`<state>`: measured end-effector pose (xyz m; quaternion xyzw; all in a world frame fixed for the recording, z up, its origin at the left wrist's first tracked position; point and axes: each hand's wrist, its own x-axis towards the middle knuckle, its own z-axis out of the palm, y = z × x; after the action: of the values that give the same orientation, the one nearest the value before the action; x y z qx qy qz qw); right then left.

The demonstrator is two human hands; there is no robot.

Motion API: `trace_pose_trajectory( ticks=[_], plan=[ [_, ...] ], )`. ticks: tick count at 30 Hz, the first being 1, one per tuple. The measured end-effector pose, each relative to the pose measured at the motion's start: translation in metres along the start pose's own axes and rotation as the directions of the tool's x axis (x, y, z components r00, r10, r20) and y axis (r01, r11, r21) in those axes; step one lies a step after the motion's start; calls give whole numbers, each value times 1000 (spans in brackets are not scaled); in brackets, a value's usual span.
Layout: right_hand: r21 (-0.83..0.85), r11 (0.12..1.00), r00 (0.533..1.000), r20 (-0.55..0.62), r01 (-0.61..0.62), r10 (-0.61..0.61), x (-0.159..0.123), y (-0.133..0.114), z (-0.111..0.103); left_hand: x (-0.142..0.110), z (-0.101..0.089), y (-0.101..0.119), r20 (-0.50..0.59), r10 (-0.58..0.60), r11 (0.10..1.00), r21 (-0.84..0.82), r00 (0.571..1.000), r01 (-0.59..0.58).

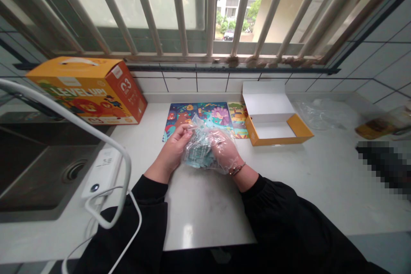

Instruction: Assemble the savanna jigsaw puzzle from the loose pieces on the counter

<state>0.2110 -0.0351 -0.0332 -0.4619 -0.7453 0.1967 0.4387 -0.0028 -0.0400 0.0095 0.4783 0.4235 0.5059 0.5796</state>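
Note:
A clear plastic bag (203,147) full of pale blue puzzle pieces sits between my two hands, just above the white counter. My left hand (171,150) pinches the bag's upper edge, fingers closed. My right hand (227,150) lies inside or behind the bag's film and grips it from the right, fingers curled. Right behind the hands a colourful puzzle picture sheet (201,116) lies flat on the counter. An open orange box (275,127) with a white lid stands to its right.
A large orange puzzle carton (88,90) stands at the back left. A sink (38,171) lies at the left, with a white power bank (102,171) and cable on its rim. Crumpled clear plastic (316,115) and a blurred dark object (385,165) are at the right. Window bars run behind.

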Motion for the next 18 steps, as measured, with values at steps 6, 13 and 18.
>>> trace_pose_trajectory(
  ticks=[6, 13, 18],
  plan=[
    [126, 984, 989, -60, -124, 132, -4, -9, -5, -1, 0, -2, 45, 14, 1000, -21, 999, -13],
    [83, 995, 999, -8, -51, 52, -4, -6, -3, 5, 1, -6, -67, -7, 1000, 17, 998, 8],
    [44, 999, 996, -81, -26, 30, -5, -4, -2, 5, 0, -5, -50, 8, 998, 67, 999, -5]
  ],
)
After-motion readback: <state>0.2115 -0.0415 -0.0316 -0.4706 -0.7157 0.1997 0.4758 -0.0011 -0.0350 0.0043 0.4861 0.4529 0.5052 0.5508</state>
